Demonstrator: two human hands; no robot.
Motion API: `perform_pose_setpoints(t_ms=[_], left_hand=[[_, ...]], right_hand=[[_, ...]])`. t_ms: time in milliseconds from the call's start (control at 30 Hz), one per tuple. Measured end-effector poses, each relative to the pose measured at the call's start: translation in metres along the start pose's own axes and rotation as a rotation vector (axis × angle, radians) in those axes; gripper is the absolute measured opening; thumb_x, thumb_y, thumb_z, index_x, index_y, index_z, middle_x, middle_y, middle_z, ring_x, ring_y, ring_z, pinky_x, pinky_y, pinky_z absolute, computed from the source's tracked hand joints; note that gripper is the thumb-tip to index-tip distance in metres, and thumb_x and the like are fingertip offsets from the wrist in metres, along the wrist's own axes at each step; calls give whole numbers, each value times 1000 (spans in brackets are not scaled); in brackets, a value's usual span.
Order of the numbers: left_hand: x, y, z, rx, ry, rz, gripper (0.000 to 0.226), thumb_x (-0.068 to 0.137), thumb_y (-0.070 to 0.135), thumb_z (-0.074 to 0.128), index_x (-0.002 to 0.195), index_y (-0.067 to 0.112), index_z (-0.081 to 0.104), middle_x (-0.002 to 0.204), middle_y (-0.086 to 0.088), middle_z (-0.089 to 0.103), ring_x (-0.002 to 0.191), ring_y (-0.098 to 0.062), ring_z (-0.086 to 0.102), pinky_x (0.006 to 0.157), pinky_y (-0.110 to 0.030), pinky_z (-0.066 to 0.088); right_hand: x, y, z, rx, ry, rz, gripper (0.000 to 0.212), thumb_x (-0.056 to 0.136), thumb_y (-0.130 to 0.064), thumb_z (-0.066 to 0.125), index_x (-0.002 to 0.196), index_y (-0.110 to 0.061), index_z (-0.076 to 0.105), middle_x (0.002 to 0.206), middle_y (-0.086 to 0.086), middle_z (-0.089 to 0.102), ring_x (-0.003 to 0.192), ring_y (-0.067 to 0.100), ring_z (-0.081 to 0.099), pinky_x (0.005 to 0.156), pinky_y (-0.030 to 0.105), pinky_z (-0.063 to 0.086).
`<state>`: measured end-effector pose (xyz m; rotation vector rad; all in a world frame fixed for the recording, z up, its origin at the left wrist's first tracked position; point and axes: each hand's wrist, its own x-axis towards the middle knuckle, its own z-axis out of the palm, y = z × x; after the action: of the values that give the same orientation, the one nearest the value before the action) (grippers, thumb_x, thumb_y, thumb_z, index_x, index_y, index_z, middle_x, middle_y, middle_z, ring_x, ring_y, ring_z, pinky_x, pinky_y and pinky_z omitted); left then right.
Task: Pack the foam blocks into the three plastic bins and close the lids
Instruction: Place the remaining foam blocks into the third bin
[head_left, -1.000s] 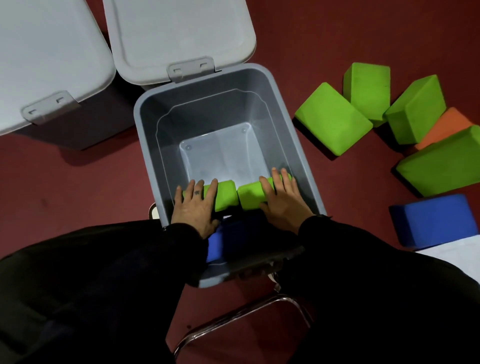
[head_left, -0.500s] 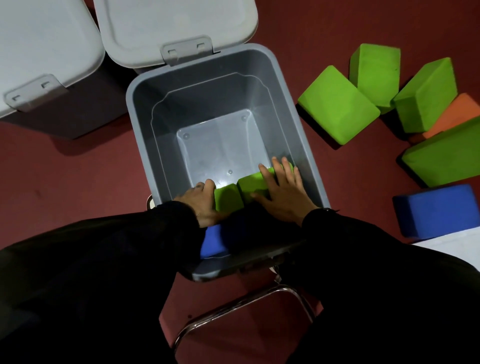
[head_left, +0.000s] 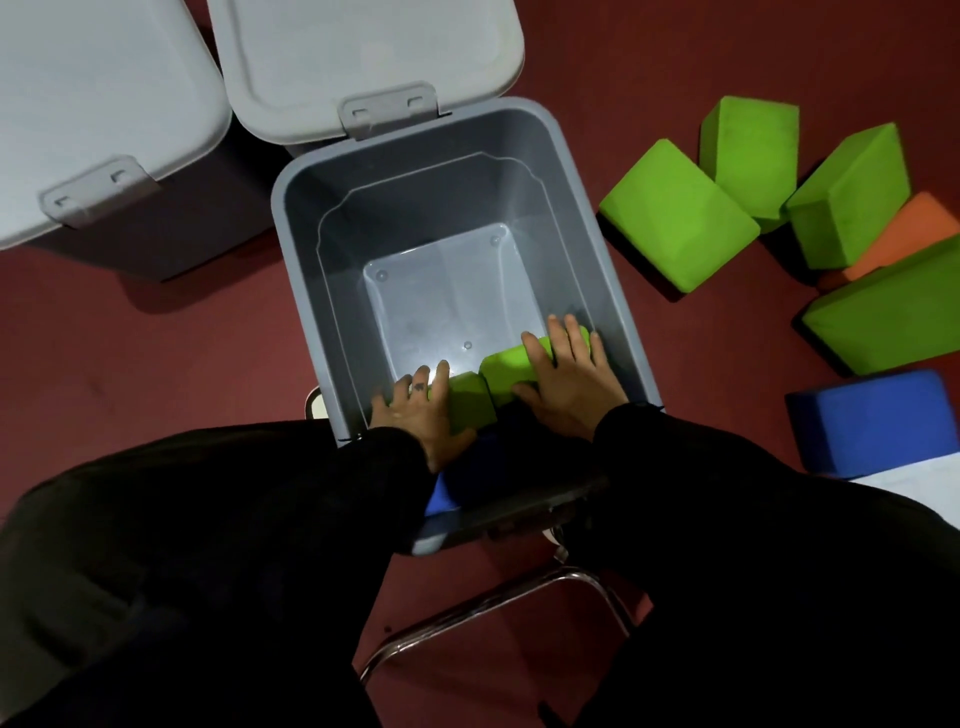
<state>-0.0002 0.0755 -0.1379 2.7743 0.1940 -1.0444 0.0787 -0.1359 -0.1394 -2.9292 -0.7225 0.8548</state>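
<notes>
Left hand: we are seeing its fingers stretched flat again across the left green block after curling half a second ago. Right hand: sliding slightly outward along the right green block.

A dark red, smooth floor fills the room in view, dimly lit, with soft shadows beside what stands on it. A curved chrome tubular chair leg rests on it near the bottom edge

An indoor room of unclear kind: dark red floor, lidded grey storage bins, chrome chair frame.
</notes>
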Motion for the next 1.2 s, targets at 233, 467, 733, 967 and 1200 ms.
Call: perform_pose_setpoints(t_ms=[233,467,733,967,1200], left_hand=[[-3,38,-49,-260,152,110,69,95,52,53,153,21,32,151,-11,40,134,-33,45,107,-47,41],[-4,144,-118,-518,233,349,42,98,34,55,138,20,53,130,-3,62,107,-22,65,98,-40,50],[-5,279,-119,-432,177,607,42,97,30,57,136,16,56,125,-7,65,104,-28,66,95,-42,50],[-2,356,-59,-330,-61,672,47,99,28,57,144,18,50,136,-4,57,107,-22,63,95,-41,50],[20,359,-35,-344,-183,643,45,102,33,54,146,29,45,140,10,50,114,-9,58,94,-32,51]], right_hand=[[-13,4,-62,291,30,-15,57,92,-43,55,145,-22,52,154,10,45,141,31,41,115,44,35],[-62,77,-148,662,92,90,34,100,-30,61,133,-20,63,126,-3,67,114,13,62,98,27,46],[-157,225,-92,922,396,509,17,93,-32,63,108,-28,68,98,-8,69,92,11,61,98,43,52],[-221,279,34,1055,381,986,38,97,-27,55,134,-19,59,126,5,68,116,28,62,92,30,44],[-183,363,44,908,565,1071,63,89,-27,59,149,-13,45,146,15,49,127,35,52,104,41,42]])
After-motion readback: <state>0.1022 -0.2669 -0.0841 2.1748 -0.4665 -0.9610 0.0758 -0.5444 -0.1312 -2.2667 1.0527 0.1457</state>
